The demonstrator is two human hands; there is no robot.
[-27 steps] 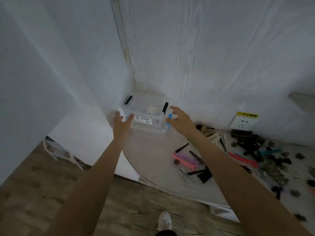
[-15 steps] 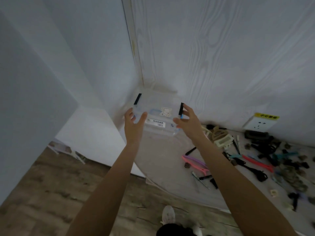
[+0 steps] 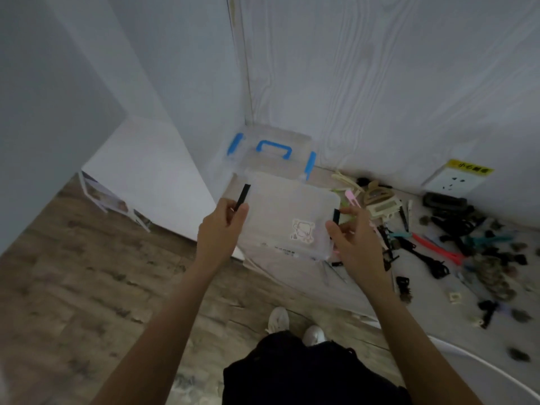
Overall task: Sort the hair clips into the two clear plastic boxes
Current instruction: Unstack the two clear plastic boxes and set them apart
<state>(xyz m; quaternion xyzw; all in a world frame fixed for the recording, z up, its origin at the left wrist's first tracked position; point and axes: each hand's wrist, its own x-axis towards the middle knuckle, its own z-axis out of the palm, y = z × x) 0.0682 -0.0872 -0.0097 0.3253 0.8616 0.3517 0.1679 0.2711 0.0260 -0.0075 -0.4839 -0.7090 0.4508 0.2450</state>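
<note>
In a white-walled corner, hair clips litter the round surface. Both hands, left hand and right hand, grip the black-latched clear box by its ends, lifted off the blue-handled box, probably for filling.

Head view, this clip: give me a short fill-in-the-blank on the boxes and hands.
1. The box in the corner has a ____ handle.
2. The lifted box has ____ latches.
3. The left hand and right hand hold the lifted box by its two ____.
4. The hair clips lie to the person's ____.

Missing: blue; black; ends; right
</note>
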